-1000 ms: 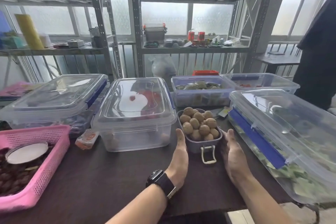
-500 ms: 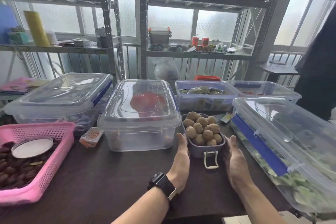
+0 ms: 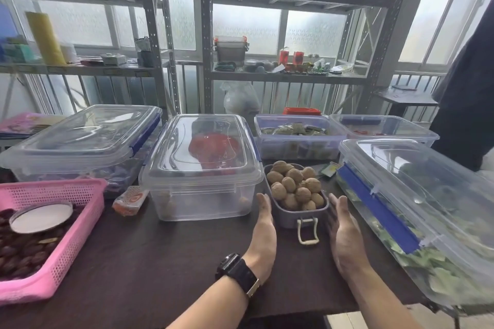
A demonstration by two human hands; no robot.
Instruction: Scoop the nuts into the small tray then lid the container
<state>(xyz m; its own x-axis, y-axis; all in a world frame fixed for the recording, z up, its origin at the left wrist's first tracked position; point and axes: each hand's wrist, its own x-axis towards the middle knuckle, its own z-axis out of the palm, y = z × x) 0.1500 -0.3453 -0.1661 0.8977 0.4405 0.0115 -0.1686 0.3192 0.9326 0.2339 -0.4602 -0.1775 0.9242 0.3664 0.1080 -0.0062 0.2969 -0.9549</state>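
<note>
A small grey metal tray (image 3: 287, 219) with a folding wire handle stands on the dark table, heaped with walnuts (image 3: 294, 187). My left hand (image 3: 264, 227) rests flat and open at the tray's left side. At the tray's right side my right hand (image 3: 343, 232) is open, a little apart from it. Left of the tray stands the clear container (image 3: 200, 195) with its clear lid (image 3: 204, 145) on top; a red scoop and a few walnuts show inside.
A pink basket (image 3: 56, 243) of dark dates with a round lid sits at front left. Lidded clear boxes stand at back left (image 3: 80, 141) and right (image 3: 417, 195). Two open boxes are behind. A person in dark clothes (image 3: 470, 88) stands at right. Metal shelving lies beyond.
The view has tilted up slightly. Both hands have eased a little away from the tray's sides and stay open.
</note>
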